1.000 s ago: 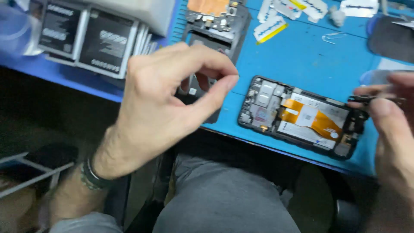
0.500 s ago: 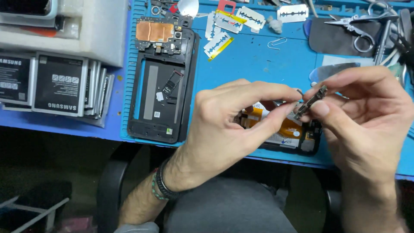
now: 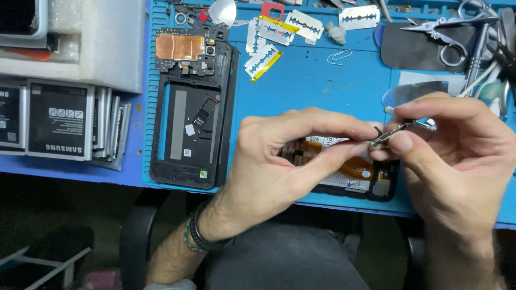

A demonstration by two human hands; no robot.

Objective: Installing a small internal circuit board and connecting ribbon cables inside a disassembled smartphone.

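Note:
My left hand (image 3: 279, 161) and my right hand (image 3: 457, 150) meet over the blue work mat (image 3: 312, 86). Between their thumbs and forefingers they pinch a small metal tweezers (image 3: 400, 130) with a tiny dark part at its tip. Under the hands lies an opened phone screen assembly (image 3: 344, 172) with an orange flex cable, mostly hidden. To the left lies a black phone frame (image 3: 191, 115) with a copper-covered circuit board at its top.
Several phone batteries (image 3: 59, 121) are stacked at the left edge beside a white foam block (image 3: 102, 48). Razor blades (image 3: 301, 24), a paper clip (image 3: 339, 55), scissors (image 3: 457, 27) and other metal tools lie along the mat's far side.
The view has shifted left and steadied. My left hand moved right from the phone frame to join my right hand, and both now pinch the tweezers above the screen assembly.

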